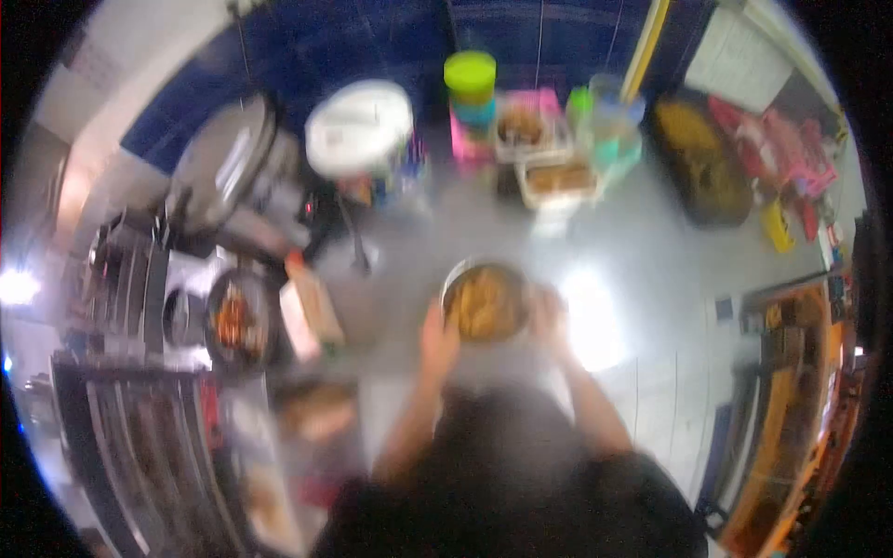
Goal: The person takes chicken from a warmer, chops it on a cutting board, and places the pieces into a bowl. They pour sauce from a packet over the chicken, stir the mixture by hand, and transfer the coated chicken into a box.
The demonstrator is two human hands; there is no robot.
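Note:
A round metal bowl (450, 279) with yellow-brown chunks of food (485, 302) in it sits in front of me, at or just above the grey worktop. My left hand (438, 340) grips its left side, fingers against the rim. On the opposite side my right hand (548, 316) holds the bowl's wall. Motion blur smears both hands, so single fingers are hard to make out. Left of the bowl lies a white and orange carton (311, 314).
A black pan (239, 321) with reddish food is on the left, near a large lidded pot (223, 163). Along the back stand a white-lidded tub (360, 127), a green-lidded container (470, 74) and trays of food (558, 179). A dark oblong tray (702, 163) lies right.

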